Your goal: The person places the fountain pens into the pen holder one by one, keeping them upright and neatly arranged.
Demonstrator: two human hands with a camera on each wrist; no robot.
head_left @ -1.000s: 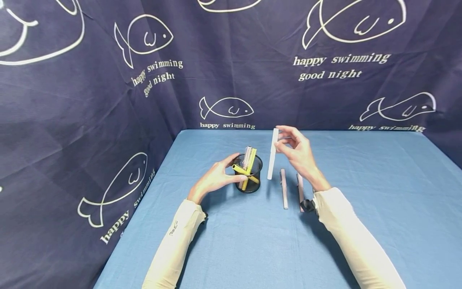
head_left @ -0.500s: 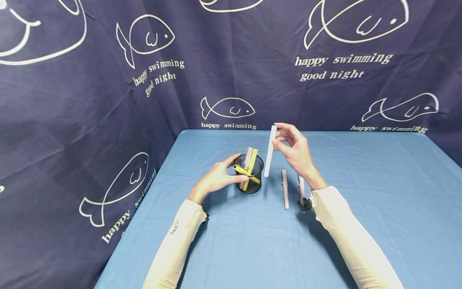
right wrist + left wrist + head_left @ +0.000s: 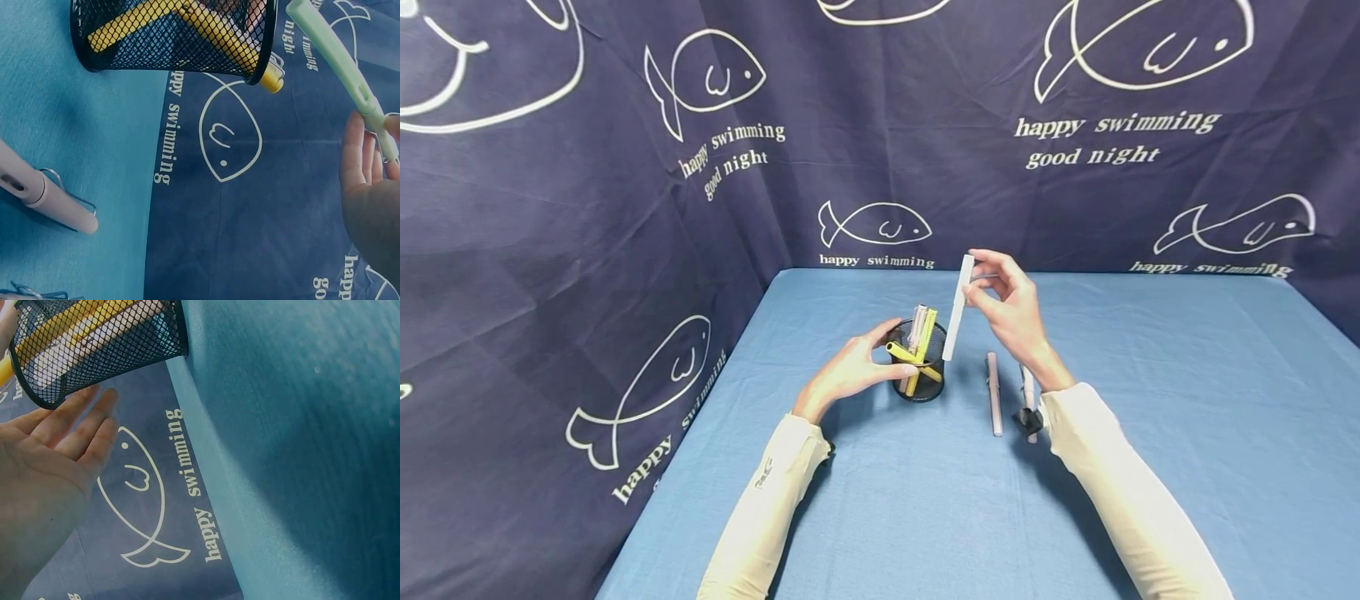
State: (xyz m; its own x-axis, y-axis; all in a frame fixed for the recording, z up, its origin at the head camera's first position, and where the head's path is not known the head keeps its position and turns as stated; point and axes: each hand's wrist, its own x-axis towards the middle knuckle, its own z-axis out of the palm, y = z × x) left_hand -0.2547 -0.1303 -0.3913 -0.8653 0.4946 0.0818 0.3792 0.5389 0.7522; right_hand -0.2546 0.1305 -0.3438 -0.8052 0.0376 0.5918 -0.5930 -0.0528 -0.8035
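The left hand point(image 3: 852, 367) holds in its grip the black mesh cup point(image 3: 930, 386) on the counter point(image 3: 895, 500); the right hand point(image 3: 1013, 313) pinches a pale pen point(image 3: 957, 310), which is tilted just beside the cup's rim.

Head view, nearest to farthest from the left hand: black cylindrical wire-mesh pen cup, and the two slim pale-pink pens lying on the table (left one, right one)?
1. Black wire-mesh pen cup: in the grip of the left hand.
2. Left pale-pink pen: on the table, right of the cup.
3. Right pale-pink pen: farther right, partly hidden.
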